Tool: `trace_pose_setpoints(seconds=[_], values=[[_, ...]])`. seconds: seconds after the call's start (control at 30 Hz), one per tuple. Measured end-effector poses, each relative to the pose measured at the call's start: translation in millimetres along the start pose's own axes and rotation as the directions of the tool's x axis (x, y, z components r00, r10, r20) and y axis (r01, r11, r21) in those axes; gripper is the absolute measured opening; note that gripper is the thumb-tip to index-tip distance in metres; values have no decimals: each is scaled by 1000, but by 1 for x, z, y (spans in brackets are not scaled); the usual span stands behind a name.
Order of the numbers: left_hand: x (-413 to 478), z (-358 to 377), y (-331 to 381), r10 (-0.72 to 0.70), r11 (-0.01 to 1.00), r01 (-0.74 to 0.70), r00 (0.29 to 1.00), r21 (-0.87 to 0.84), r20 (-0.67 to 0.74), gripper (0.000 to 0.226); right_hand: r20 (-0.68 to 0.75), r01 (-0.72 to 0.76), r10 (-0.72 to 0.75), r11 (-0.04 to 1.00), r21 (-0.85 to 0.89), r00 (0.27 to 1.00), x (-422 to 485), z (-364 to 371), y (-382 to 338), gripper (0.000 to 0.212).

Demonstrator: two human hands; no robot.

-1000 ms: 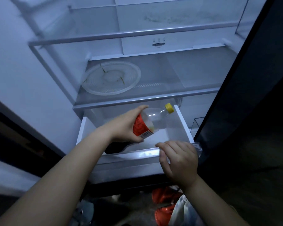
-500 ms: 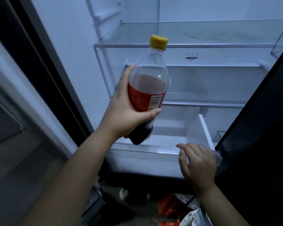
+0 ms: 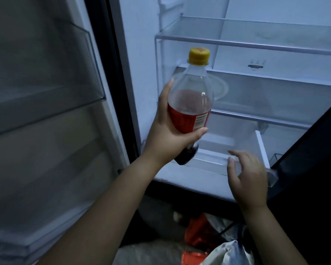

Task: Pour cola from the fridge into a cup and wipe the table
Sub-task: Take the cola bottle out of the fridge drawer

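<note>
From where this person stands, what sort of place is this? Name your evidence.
Likely a home kitchen, at an open fridge: glass shelves, a pulled-out drawer, door bins, a cola bottle.

— What lies on the fridge shelf [image 3: 275, 100], right of centre?
— A clear round dish [image 3: 221, 88], partly hidden.
— And on the floor [image 3: 155, 211], at the bottom edge?
— Something orange [image 3: 197, 232] and a pale bag [image 3: 227, 253].

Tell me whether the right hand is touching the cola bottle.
Apart. The head view shows bare drawer front between the open right hand and the cola bottle, which only the left hand grips.
</note>
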State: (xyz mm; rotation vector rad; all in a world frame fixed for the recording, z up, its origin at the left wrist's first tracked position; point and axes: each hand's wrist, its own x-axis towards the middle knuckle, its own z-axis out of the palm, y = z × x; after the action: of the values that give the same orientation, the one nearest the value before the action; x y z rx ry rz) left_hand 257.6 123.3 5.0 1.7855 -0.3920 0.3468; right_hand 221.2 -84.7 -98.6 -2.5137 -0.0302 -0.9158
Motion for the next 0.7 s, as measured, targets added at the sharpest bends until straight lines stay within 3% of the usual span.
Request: trace_pose_setpoints(seconds=[0.17,0.27,0.53,0.7], values=[[-29,-24,13,20,997,-21,1000,79,23,107,98,-3,-40,915,403,994,8,-24,-63,38],[-60,-46,21,-13,995,11,1000,97,19,107,56,62,-117,811,582,992,11,-49,-108,41],[-173,-122,47,-89,964,100,995,247,-53,111,-9,261,-374,631,731,927,-26,-88,-223,51],[-271,-178,62,-73,906,143,980,397,-185,110,78,288,-524,579,763,848,-90,-91,-293,44]])
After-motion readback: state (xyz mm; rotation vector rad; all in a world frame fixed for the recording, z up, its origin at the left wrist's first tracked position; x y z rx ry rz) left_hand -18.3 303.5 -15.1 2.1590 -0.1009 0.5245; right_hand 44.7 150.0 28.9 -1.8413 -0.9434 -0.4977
